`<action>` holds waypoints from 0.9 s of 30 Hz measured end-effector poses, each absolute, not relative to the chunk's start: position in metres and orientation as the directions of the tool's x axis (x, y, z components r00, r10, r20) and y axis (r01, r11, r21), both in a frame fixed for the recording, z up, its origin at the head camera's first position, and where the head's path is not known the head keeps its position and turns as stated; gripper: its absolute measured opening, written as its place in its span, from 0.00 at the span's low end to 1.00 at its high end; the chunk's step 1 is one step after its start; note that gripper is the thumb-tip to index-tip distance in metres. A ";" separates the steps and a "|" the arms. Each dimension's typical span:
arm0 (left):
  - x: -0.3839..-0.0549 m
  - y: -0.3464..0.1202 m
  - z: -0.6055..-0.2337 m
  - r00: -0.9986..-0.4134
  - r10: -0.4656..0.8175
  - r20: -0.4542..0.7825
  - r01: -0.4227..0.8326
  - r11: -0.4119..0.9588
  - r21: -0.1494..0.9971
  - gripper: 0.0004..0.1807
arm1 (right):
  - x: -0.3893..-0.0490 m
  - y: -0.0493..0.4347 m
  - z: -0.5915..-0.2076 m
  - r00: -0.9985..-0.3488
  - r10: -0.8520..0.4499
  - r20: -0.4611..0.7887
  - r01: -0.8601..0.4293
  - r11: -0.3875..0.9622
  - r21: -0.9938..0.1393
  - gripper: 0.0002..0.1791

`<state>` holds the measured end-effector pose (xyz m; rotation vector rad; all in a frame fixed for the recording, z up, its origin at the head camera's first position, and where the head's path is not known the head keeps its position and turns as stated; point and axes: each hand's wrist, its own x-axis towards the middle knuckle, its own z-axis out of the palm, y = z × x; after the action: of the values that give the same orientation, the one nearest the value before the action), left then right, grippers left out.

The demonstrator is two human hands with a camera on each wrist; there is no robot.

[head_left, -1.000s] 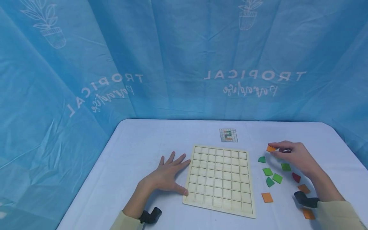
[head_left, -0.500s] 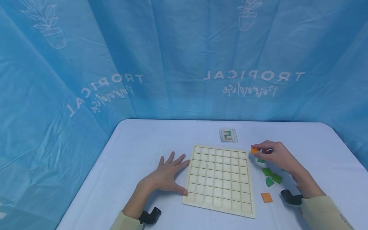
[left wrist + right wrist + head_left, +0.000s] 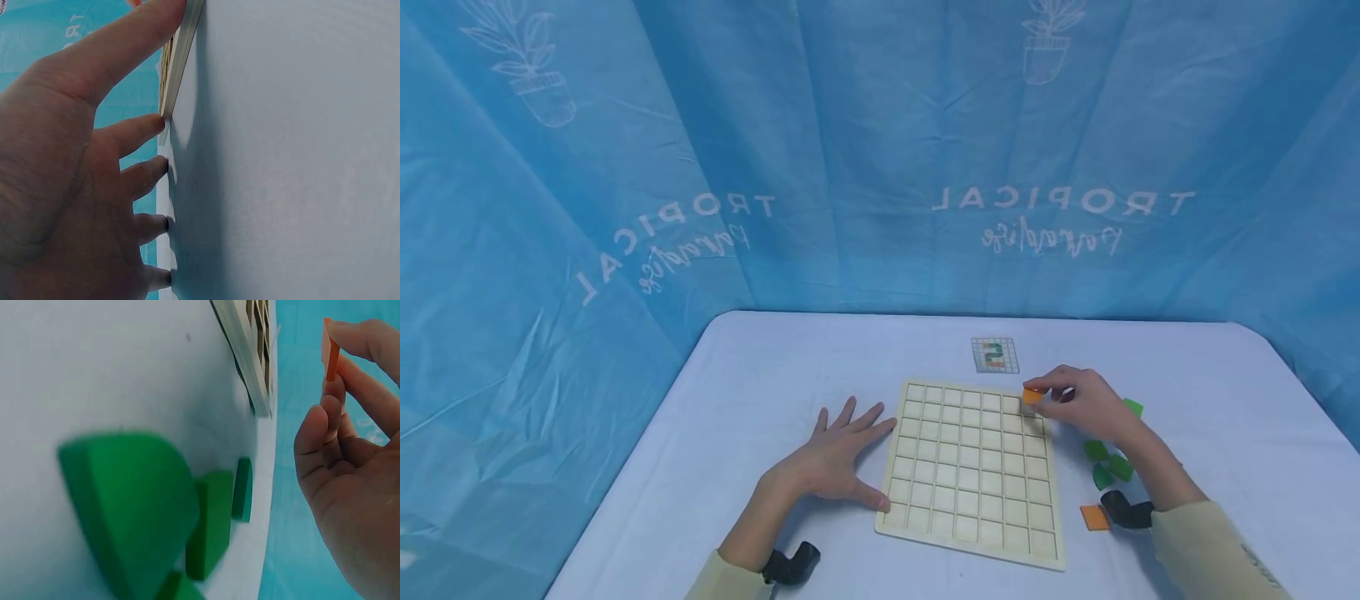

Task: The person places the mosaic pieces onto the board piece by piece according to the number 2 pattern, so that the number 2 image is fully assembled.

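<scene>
A pale wooden grid board with rows of shallow square cells lies on the white table. At its left edge my left hand is spread, thumb and index fingertip touching the rim; in the left wrist view its fingers are extended. Over the board's far right corner, my right hand pinches an orange square tile between thumb and fingers. The right wrist view shows that orange tile edge-on, held above the table. Beyond the board lies a small pattern card printed with a coloured figure on a grid.
Right of the board lie green square tiles, a green rounded tile and an orange tile. My right forearm hides part of that area. A blue curtain hangs behind the table's far edge.
My right hand has moved left with the orange tile, from above the loose tiles to the board's far right corner. The left hand has stayed in place.
</scene>
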<state>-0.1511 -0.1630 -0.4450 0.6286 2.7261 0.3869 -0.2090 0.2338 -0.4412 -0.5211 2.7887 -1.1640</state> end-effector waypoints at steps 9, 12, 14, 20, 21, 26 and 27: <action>-0.152 -0.163 -0.446 -0.852 0.469 -0.233 0.386 0.863 0.327 0.64 | -0.212 0.214 -0.443 -0.923 -0.382 0.051 -0.300 0.628 -0.718 0.17; -0.152 -0.164 -0.446 -0.852 0.471 -0.229 0.389 0.861 0.328 0.64 | -0.214 0.206 -0.441 -0.915 -0.400 0.046 -0.307 0.620 -0.722 0.17; -0.152 -0.164 -0.447 -0.851 0.473 -0.228 0.389 0.860 0.329 0.64 | -0.215 0.201 -0.441 -0.911 -0.410 0.040 -0.308 0.614 -0.726 0.17; -0.153 -0.163 -0.446 -0.850 0.477 -0.224 0.393 0.857 0.335 0.64 | -0.218 0.185 -0.438 -0.902 -0.431 0.022 -0.310 0.611 -0.728 0.17; -0.154 -0.163 -0.446 -0.851 0.477 -0.221 0.393 0.856 0.335 0.64 | -0.218 0.183 -0.438 -0.900 -0.434 0.023 -0.312 0.608 -0.730 0.17; -0.152 -0.163 -0.446 -0.848 0.482 -0.218 0.397 0.853 0.339 0.64 | -0.218 0.173 -0.438 -0.880 -0.473 0.030 -0.337 0.579 -0.743 0.17; -0.152 -0.163 -0.446 -0.847 0.483 -0.221 0.397 0.853 0.339 0.64 | -0.218 0.171 -0.438 -0.877 -0.479 0.030 -0.339 0.574 -0.745 0.17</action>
<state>-0.1519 -0.1634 -0.4463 0.6642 2.7298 0.4069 -0.2179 0.1714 -0.4384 -0.6901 2.6283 -1.1882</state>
